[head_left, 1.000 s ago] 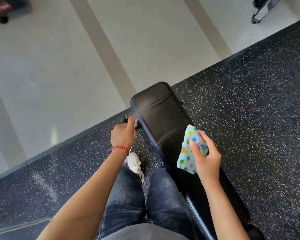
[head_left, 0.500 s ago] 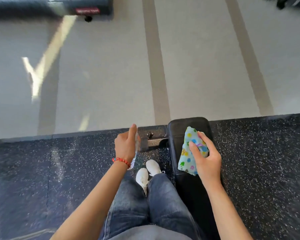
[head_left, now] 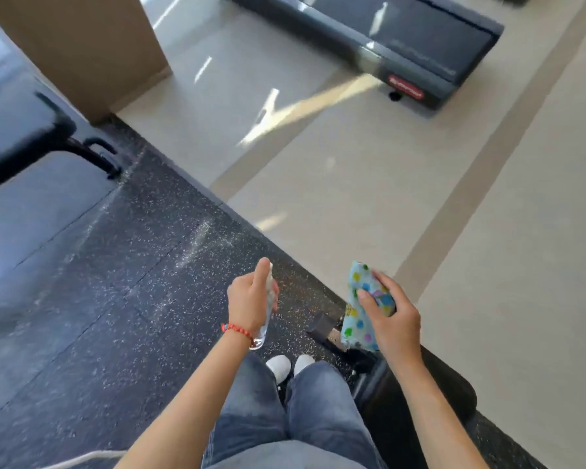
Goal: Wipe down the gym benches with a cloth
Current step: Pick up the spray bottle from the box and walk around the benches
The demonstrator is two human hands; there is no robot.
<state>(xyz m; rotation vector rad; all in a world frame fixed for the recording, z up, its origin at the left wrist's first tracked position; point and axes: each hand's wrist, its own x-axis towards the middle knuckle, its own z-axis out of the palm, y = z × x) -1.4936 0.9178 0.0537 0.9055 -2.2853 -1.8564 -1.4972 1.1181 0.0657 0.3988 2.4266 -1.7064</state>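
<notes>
Red, blurred label (head_left: 405,86) on treadmill (head_left: 416,38)

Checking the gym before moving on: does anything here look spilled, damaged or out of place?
Nothing stands out. The left hand holds a clear spray bottle, the right hand a dotted cloth. The pale streak on the speckled rubber floor may be glare or scuffing; I cannot tell.

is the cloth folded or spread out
Folded: the dotted cloth is a compact wad pinched in the right hand, held off the bench.
</notes>
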